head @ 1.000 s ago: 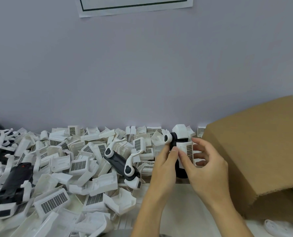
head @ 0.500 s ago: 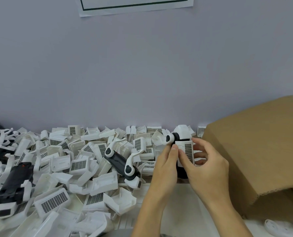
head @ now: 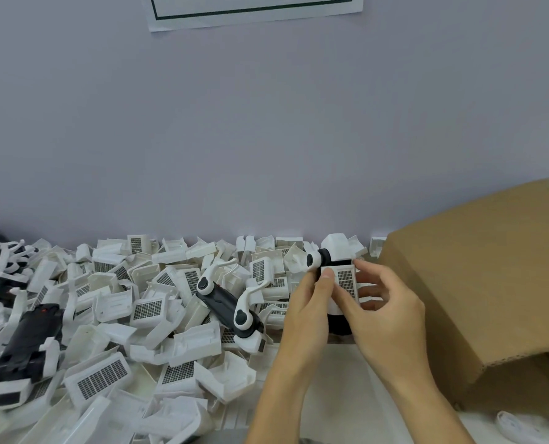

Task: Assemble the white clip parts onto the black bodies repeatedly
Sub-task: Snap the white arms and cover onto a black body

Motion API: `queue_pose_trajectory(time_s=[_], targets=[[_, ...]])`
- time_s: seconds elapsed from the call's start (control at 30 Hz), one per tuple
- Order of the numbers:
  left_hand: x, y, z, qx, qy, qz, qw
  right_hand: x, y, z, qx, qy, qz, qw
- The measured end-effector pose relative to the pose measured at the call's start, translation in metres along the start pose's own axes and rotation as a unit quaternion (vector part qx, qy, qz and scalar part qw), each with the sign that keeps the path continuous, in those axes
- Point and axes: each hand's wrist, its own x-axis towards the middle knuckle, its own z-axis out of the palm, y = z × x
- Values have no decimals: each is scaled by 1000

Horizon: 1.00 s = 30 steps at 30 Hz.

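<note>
Both hands meet near the back edge of the bench (head: 347, 411), just left of the cardboard box (head: 478, 283). The left hand (head: 308, 310) curls round the black body (head: 339, 322), its thumb pressed on the white clip part (head: 343, 280) with the grille face. The right hand (head: 385, 315) pinches that same clip part from the right side, fingers bent round it. The clip sits against the upper end of the body, below a white hinge cap. Left of the hands a heap of loose white clips (head: 138, 299) covers the bench, with 1 assembled black unit (head: 228, 302) lying on it and another dark body (head: 26, 344) near the left edge. A sheet of paper (head: 254, 11) hangs on the wall.
</note>
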Motion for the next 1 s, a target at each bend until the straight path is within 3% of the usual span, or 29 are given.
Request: queue_pose_trajectory(time_s=[0.43,0.63,1.0], targets=[[2,5,1,-20,63,-3,998,4,2,0,100,-36,121,987],[3,1,0,1,45,2,999,3,-11,1,178,-128,206,954],[1,2,0,20,23,13,999,5,-10,7,221,-84,256,937]])
